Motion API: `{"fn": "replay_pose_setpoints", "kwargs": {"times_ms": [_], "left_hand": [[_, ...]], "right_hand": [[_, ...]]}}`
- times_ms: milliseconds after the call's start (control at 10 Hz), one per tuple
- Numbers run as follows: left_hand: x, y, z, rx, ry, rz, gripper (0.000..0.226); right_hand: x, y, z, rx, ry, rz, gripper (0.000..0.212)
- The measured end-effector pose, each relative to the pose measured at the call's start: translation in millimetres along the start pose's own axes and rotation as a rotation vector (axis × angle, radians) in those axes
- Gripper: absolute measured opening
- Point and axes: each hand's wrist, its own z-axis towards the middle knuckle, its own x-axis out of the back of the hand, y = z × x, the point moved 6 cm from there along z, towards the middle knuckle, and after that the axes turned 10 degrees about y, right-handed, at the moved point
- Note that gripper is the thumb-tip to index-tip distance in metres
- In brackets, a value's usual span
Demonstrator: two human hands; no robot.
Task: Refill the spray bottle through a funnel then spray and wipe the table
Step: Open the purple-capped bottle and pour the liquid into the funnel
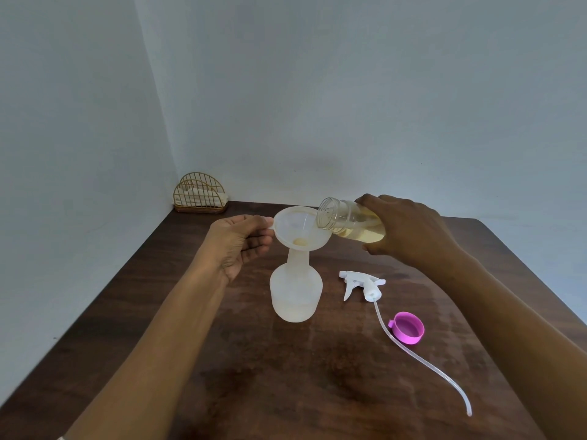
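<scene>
Right grip [409,230] holds our clear refill bottle [349,222] tilted over the white funnel [297,228]; left grip [243,242] pinches its tab. Funnel sits in the frosted spray bottle [295,293] mid-surface [286,392].

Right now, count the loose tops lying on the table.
2: the white spray head lies right of the spray bottle, and the pink cap lies nearer, beside the spray head's tube. None seems hidden.
</scene>
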Motion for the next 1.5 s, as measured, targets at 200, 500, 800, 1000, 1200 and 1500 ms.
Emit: {"fn": "replay_pose_setpoints", "kwargs": {"times_ms": [200,500,800,1000,1200,1500], "left_hand": [[0.5,-0.5,0.4,-0.002,0.0,-0.004,0.012],[1.1,-0.3,1.2,-0.008,0.007,-0.007,0.012],[1.1,0.5,1.4,-0.015,0.005,0.005,0.013],[1.3,0.4,1.7,-0.021,0.006,0.009,0.007],[0.5,0.3,2.1,-0.026,0.004,0.014,0.003],[-0.4,-0.4,0.3,-0.027,0.002,0.017,0.006]], "right_hand": [[0.7,0.1,0.4,-0.004,0.003,-0.003,0.061],[0.9,-1.3,3.2,0.003,0.009,-0.018,0.061],[0.9,-1.9,3.9,0.0,0.006,-0.021,0.061],[1.4,-2.4,4.3,0.006,0.011,-0.031,0.064],[2.9,-2.4,3.7,0.003,0.009,-0.038,0.064],[5.8,-2.8,2.7,0.002,0.007,-0.062,0.065]]}}
